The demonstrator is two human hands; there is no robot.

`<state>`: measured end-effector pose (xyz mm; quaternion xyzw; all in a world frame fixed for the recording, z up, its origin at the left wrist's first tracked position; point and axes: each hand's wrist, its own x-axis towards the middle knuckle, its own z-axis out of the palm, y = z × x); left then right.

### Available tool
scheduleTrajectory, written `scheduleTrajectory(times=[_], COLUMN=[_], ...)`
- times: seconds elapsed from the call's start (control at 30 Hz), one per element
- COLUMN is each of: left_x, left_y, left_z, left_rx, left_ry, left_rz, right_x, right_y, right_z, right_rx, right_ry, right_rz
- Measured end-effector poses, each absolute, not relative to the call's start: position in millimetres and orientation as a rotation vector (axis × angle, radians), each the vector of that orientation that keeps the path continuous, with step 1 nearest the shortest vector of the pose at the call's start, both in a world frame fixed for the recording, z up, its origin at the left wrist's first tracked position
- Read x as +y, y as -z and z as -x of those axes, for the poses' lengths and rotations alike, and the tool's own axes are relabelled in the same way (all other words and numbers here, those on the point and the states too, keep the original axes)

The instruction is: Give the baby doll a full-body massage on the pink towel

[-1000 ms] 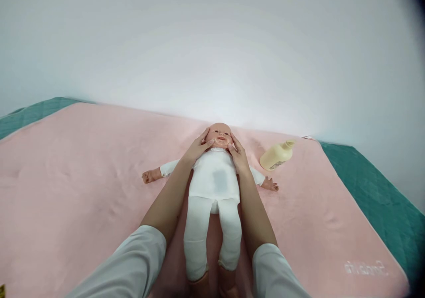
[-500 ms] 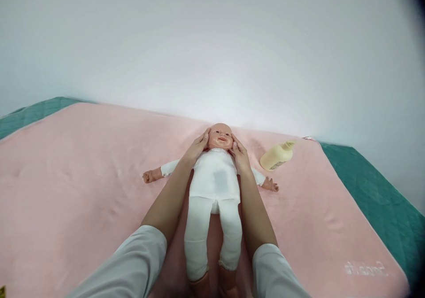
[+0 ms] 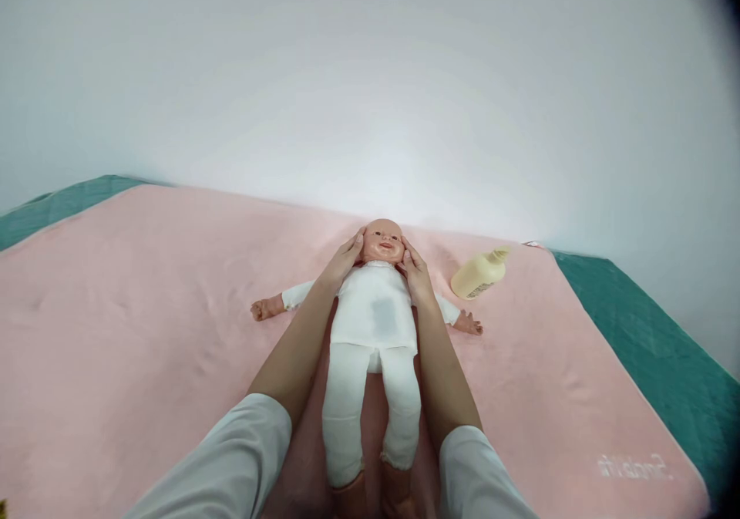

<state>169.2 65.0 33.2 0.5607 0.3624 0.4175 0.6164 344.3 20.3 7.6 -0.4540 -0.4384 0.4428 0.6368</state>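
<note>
A baby doll [image 3: 375, 303] in a white long-sleeved top and white leggings lies on its back, with its head at the far end and its arms spread. A grey-blue patch marks the chest. My left hand [image 3: 345, 255] cups one side of the doll's bald head [image 3: 384, 232]. Against the other side rests my right hand [image 3: 415, 268], so the head is held between both palms. Some of my fingers are hidden beside and behind it. My forearms run along both sides of the doll's body.
Under the doll is a pink blanket [image 3: 144, 311] with pale lettering near its right corner. A pale yellow pump bottle [image 3: 479, 274] leans to the right of the doll's head. Green quilted cloth [image 3: 653, 334] shows at the edges. Behind rises a white wall [image 3: 370, 79].
Both hands stay at the doll's head. The whole view has shifted slightly; the doll and bottle otherwise lie as before.
</note>
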Motion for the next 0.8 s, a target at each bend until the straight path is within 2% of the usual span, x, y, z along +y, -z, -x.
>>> scheduleTrajectory(times=[0.2, 0.37, 0.47, 0.8], left_x=[71.4, 63.3, 53.0, 2.5], left_y=[-24.3, -24.5, -26.1, -75.2], left_z=[-172.2, -172.9, -168.9, -122.8], left_rx=[0.848, 1.087, 1.205, 1.218], left_ry=[-1.050, -1.113, -1.274, -1.510], left_rz=[-1.405, -1.567, -1.568, -1.613], right_x=[20.4, 13.6, 4.5, -54.7], right_y=[-8.6, -12.0, -17.6, -70.0], right_z=[-349.7, -339.1, -333.8, -350.9], right_rx=[-1.112, -1.160, -1.085, -0.906], right_ry=[-0.967, -0.775, -0.684, -0.470], right_rz=[1.106, 1.287, 1.371, 1.263])
